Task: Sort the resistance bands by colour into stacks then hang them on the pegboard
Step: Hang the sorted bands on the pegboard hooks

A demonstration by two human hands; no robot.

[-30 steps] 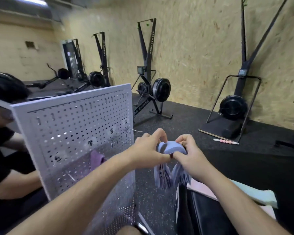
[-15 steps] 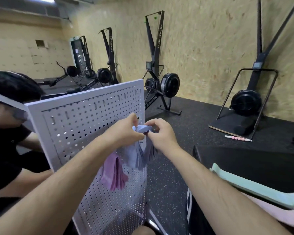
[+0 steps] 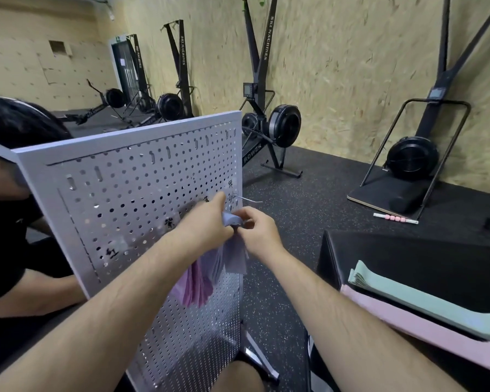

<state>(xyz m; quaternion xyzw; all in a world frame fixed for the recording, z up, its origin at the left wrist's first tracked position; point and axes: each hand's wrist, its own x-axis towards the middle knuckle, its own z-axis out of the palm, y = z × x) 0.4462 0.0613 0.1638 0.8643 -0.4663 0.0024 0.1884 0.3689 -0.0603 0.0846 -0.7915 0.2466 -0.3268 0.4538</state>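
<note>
Hanging before the right edge of the pegboard (image 3: 125, 193), the bunch of lilac-blue bands (image 3: 234, 257) is pinched at its folded top by both grips. The left grip (image 3: 207, 222) and the right grip (image 3: 259, 233) each curl their fingers on the fold. A metal hook (image 3: 246, 200) juts out just above. Purple-pink bands (image 3: 194, 287) hang just left of the bunch. Well apart, along the black table's (image 3: 408, 250) near edge, lie a green stack (image 3: 436, 301) and a pink stack (image 3: 408, 326). A seated person (image 3: 12, 236) is behind the board.

ski machines (image 3: 285, 125) along chipboard wall (image 3: 351, 66) | pink-beaded stick (image 3: 395, 218) on speckled floor (image 3: 309, 199) | person (image 3: 12, 230) in black shirt at far left
</note>
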